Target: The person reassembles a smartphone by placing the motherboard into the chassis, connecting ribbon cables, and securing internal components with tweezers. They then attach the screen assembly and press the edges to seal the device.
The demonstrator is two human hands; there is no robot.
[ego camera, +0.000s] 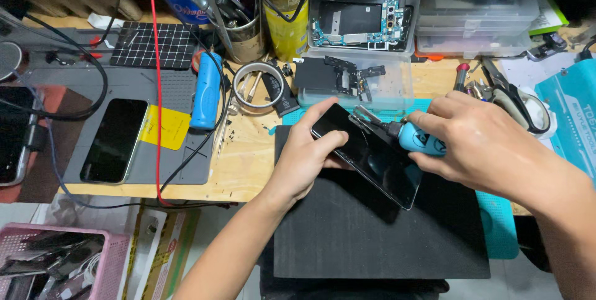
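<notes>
My left hand point(308, 151) grips a black smartphone point(372, 157) by its upper left corner and holds it tilted above a black mat point(372, 231). My right hand point(478, 145) is closed around a small blue-handled tool point(417, 138). The tool's metal tip rests at the phone's top edge. The phone's dark glass faces up and reflects light.
A grey work mat point(180, 163) at left carries another phone point(115, 140), a yellow note and a blue cylinder point(206, 92). Clear plastic boxes point(363, 27) with phone parts, a yellow spray can point(285, 8), a tape roll point(257, 87), scissors point(515, 98) and a pink basket point(56, 263) surround the area.
</notes>
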